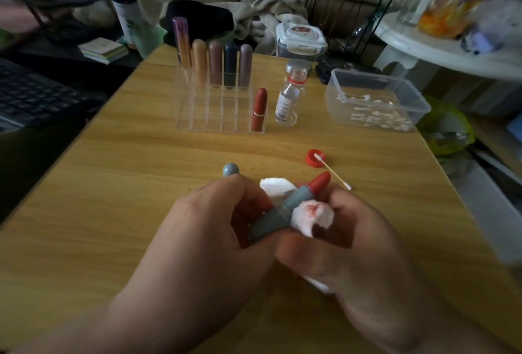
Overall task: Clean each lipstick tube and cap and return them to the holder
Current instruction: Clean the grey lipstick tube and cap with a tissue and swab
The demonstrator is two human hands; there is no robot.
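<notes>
Lipstick tube [278,212], one grey barrel with its red bullet showing, lies slanted in the left hand [197,240], whose fingers curl round its lower end. The right hand [347,246], touching the left, pinches a white tissue [310,216] with a red smear against the barrel's side. Just beyond the left hand's knuckles, one grey cap [230,170] sits on the worktop [113,212]. Beyond the right hand lie one red lid [313,159] and one cotton swab [336,174], its tip resting on the lid. Farther ahead of both hands, the clear holder [197,116] carries six capped lipsticks, five in its back row and one red at the front. One small bottle [289,99] stands just beside it.
</notes>
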